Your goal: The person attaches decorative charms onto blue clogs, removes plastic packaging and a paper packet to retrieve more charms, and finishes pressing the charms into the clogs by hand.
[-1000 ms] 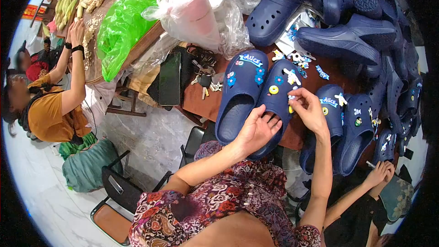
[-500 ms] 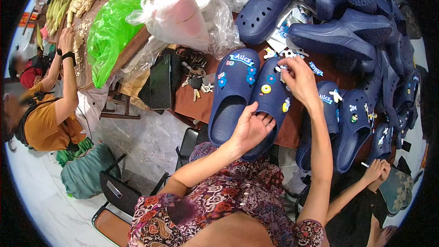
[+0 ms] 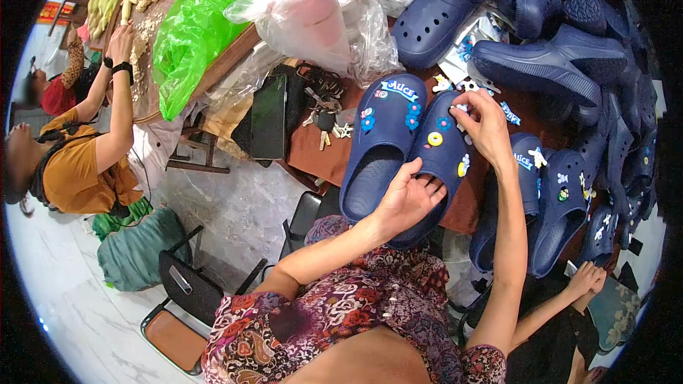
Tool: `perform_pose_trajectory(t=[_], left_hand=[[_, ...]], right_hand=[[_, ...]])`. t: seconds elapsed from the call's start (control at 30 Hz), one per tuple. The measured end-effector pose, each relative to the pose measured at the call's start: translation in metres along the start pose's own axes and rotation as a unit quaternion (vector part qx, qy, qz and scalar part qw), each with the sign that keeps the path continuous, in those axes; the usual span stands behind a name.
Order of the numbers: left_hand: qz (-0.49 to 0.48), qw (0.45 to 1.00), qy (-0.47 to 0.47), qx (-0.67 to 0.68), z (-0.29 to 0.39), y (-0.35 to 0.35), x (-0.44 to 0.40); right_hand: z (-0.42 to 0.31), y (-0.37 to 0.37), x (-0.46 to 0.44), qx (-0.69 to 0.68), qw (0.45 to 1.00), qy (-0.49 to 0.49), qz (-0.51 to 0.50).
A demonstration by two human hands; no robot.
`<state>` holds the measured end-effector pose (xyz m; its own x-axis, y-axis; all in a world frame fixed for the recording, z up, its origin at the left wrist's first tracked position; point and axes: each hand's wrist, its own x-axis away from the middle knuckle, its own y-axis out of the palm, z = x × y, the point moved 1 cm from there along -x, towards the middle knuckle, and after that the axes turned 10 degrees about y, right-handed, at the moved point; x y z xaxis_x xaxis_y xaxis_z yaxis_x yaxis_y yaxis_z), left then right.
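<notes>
A navy clog (image 3: 435, 158) is held by my left hand (image 3: 411, 200), its fingers inside the foot opening and its thumb over the edge. My right hand (image 3: 484, 128) is closed at the toe of this clog, pinching a small white shoe charm (image 3: 464, 112). Blue flower, yellow ring and yellow-white charms sit on its upper. Touching it on the left is another navy clog (image 3: 380, 149) with an "ALICE" charm (image 3: 400, 89) and blue flowers. Loose white charms (image 3: 442, 83) lie just beyond the toes.
More decorated clogs (image 3: 558, 206) stand at right, below a heap of plain navy clogs (image 3: 548, 64). Keys (image 3: 326, 119), a phone (image 3: 269, 117) and a plastic-wrapped pink cup (image 3: 302, 11) lie left. One co-worker (image 3: 92, 156) handles corn; another person's hands (image 3: 587, 281) are lower right.
The view has swung slightly, so the table items appear farther right. Both my hands stay at the same clog, the right one still pinching at its toe.
</notes>
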<state>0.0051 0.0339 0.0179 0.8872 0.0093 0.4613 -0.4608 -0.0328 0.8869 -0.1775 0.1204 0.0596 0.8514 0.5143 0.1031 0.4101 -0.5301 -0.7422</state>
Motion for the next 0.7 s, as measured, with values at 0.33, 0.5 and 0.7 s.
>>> perform_pose_trajectory(t=[0.33,0.5,0.7], left_hand=[[0.019,1.000,-0.004,0.001,-0.002,-0.003,-0.001],[0.033,0.999,0.009,-0.014,-0.001,-0.006,0.002],[-0.050,0.982,0.024,-0.180,-0.003,-0.013,0.018]], right_hand=[[0.009,-0.009,0.014,-0.205,0.973,0.101,-0.041],[0.011,-0.011,0.024,-0.243,0.962,0.093,-0.088],[0.002,-0.020,0.050,-0.249,0.956,0.108,-0.107]])
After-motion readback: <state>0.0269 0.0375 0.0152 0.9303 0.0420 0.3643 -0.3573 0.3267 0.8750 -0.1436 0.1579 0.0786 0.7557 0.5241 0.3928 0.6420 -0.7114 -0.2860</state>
